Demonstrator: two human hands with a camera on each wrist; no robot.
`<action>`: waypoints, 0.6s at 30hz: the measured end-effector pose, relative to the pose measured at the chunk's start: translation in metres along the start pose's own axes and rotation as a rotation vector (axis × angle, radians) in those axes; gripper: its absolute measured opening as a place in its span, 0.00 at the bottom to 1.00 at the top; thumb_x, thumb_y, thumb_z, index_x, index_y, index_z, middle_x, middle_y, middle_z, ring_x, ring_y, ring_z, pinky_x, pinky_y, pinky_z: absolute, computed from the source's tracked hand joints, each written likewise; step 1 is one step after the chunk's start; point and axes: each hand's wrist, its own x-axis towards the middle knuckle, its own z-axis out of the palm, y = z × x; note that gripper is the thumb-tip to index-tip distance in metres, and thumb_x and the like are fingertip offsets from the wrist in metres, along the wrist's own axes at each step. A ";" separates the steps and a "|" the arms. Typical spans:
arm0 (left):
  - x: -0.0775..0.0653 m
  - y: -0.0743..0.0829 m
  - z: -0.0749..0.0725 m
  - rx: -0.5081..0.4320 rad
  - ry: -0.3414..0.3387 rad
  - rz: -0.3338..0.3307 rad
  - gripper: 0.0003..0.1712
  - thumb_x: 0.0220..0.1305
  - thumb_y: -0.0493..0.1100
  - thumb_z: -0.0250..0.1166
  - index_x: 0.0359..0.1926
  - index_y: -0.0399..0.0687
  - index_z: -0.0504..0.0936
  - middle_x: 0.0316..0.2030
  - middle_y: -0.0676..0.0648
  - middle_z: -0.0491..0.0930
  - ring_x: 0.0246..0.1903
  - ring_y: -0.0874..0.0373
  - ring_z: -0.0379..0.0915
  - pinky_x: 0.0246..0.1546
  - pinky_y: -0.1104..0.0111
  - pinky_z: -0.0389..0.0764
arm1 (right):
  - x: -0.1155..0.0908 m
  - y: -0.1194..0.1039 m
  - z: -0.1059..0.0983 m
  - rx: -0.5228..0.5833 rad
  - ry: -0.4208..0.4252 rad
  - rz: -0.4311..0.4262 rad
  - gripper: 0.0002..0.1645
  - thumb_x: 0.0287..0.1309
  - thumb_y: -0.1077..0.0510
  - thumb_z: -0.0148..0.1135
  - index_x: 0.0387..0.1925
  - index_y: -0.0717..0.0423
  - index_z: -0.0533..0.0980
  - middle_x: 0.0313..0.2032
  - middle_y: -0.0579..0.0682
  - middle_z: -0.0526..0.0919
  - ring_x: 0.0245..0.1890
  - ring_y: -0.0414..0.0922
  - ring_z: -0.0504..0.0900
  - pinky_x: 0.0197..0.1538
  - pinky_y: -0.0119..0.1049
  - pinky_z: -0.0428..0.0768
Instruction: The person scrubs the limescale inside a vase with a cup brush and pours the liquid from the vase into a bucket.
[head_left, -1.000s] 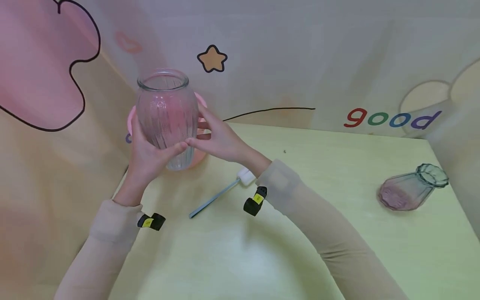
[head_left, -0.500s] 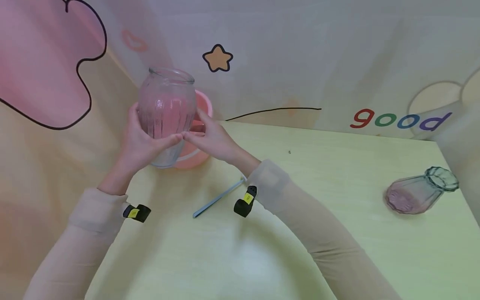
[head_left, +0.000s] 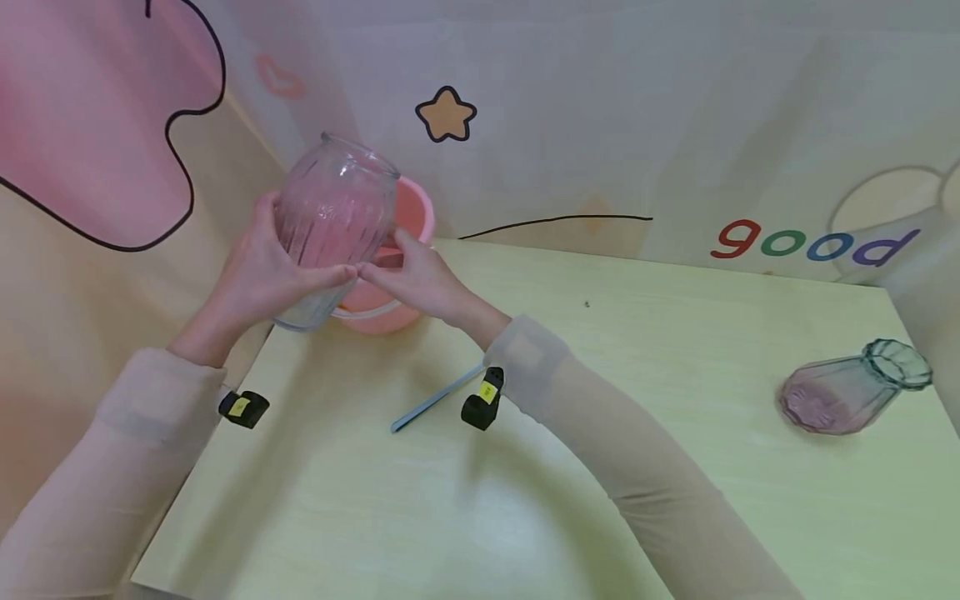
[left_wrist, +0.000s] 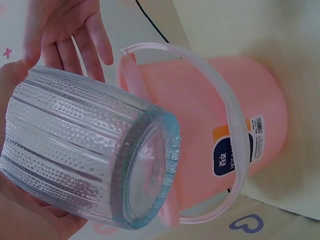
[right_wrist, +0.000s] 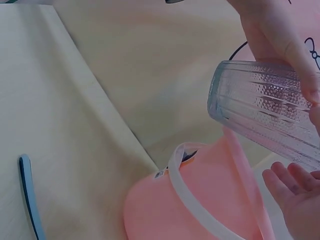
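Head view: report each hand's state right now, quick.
Left hand: closed, holding the ribbed clear-glass jar.
Right hand: open, relaxed beside the jar; whether it supports the jar cannot be told.

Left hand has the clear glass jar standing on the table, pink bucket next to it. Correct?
Not quite: the glass jar isn't standing on the table. It's held up in the air, tilted, with its underside exposed, as the left wrist view shows. The left hand does hold it, and the pink bucket is next to it.
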 end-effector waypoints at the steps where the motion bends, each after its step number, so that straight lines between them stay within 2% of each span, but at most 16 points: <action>1: 0.001 0.000 -0.001 0.008 -0.001 0.006 0.65 0.35 0.63 0.72 0.67 0.49 0.43 0.61 0.40 0.58 0.56 0.44 0.59 0.51 0.45 0.65 | 0.001 0.000 0.000 -0.011 -0.001 0.002 0.33 0.55 0.46 0.59 0.60 0.45 0.59 0.52 0.44 0.70 0.48 0.37 0.72 0.46 0.29 0.73; 8: 0.009 0.001 -0.010 0.087 -0.027 0.020 0.67 0.34 0.65 0.72 0.68 0.46 0.42 0.61 0.39 0.58 0.55 0.42 0.59 0.50 0.44 0.64 | 0.010 0.003 0.004 -0.038 -0.017 -0.012 0.32 0.56 0.47 0.58 0.59 0.49 0.59 0.52 0.45 0.71 0.48 0.38 0.71 0.46 0.27 0.72; 18: 0.015 0.002 -0.023 0.210 -0.096 0.029 0.68 0.36 0.66 0.70 0.68 0.42 0.41 0.61 0.34 0.57 0.53 0.38 0.60 0.49 0.41 0.64 | 0.015 0.001 0.013 -0.009 -0.026 0.040 0.29 0.58 0.47 0.55 0.58 0.51 0.60 0.51 0.46 0.73 0.48 0.39 0.71 0.45 0.28 0.74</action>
